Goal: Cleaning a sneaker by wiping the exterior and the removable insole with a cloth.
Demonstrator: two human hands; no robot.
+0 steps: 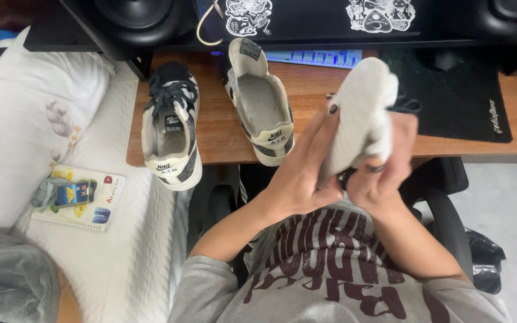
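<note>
Left hand (pixel 297 173) and right hand (pixel 384 170) both closed around white shoe insole (pixel 363 113), held upright off desk's front edge (pixel 222 157), two sneakers (pixel 172 134) near left corner.

Soft, even daylight falls on my left hand (pixel 297 173) and right hand (pixel 384 164), bright without hard shadows. The white cloth (pixel 363 113) between my fingers is nearly blown out, its folds hard to read, and my fingertips look slightly smeared by motion. Beyond my hands, the wooden desk (pixel 216 119) shows a mild sheen, and the 2 sneakers there cast only faint shadows. Farther back the speakers sink into deep black with little detail. Far left of my hands, the white bedding (pixel 25 113) is pale and washed, and edges bow slightly.
</note>
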